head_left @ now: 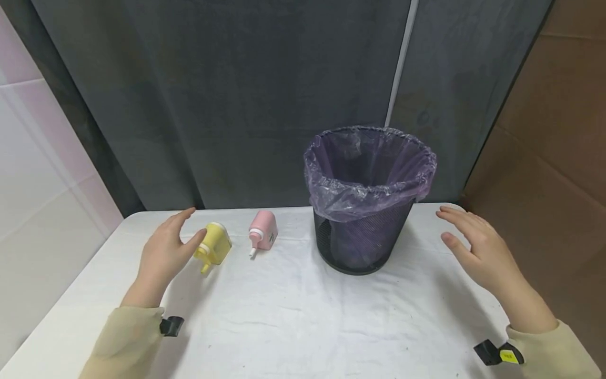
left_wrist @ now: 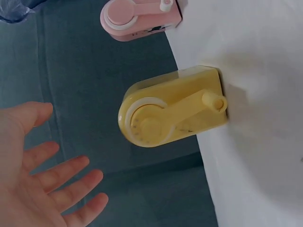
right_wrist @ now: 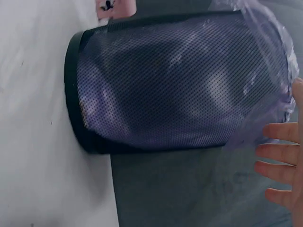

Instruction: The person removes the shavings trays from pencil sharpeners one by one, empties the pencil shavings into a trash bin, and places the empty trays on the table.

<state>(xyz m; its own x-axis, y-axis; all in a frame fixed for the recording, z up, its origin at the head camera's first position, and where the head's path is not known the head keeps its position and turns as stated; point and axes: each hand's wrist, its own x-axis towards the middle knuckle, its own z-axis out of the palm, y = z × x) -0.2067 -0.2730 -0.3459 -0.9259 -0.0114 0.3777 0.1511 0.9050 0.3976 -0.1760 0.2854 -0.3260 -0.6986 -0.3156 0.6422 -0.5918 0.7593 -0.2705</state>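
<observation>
My left hand (head_left: 164,251) is held over the left part of the table, fingers spread and holding nothing. Just right of it stands a yellow hand-crank pencil sharpener (head_left: 217,243), its crank facing me; the left wrist view shows this yellow body (left_wrist: 184,82) apart from the fingers. Further right is a similar pink sharpener (head_left: 266,226) with a white-tipped crank. Toward the right side my right hand (head_left: 484,252) hovers with relaxed fingers and holds nothing. A black mesh wastebasket (head_left: 362,239) stands between the hands, nearest the right one, with a purple plastic bag (head_left: 350,202) folded over its rim.
A white cloth (head_left: 303,321) covers the table. A dark grey curtain (head_left: 265,100) hangs behind the far edge. On the right rises a brown panel (head_left: 549,126), on the left a pale pink and white one (head_left: 52,168).
</observation>
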